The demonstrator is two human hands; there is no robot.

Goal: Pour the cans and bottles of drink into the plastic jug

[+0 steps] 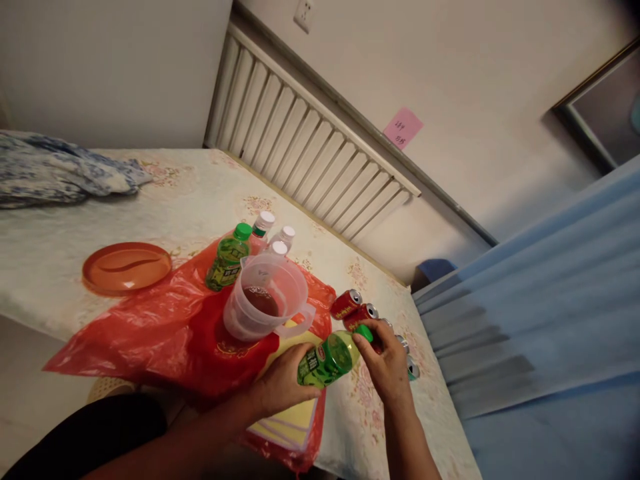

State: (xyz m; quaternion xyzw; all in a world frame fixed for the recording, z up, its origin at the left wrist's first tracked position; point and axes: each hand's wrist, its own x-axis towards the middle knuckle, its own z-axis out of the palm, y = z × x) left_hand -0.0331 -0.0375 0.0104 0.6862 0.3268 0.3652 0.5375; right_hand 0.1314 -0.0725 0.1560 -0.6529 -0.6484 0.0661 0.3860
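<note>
A green-labelled drink bottle (327, 359) lies tilted in my left hand (286, 381), whose fingers wrap round its lower part. At its upper end, my right hand (386, 365) pinches the green cap (365, 333) between thumb and fingers; whether the cap is loose I cannot tell. Just left of the bottle stands a clear plastic measuring jug (243, 310) with brown liquid inside. Behind the jug, another green-capped bottle (228, 261) stands upright beside several white-capped clear bottles (262, 228).
Red cans (346, 304) and others stand in a row beyond my right hand, partly hidden by it. A red plastic bag (135, 333) and a yellow sheet (290, 420) lie under the jug. An orange round lid (127, 268) rests at left, near a patterned cloth (60, 170). A radiator (310, 133) borders the table.
</note>
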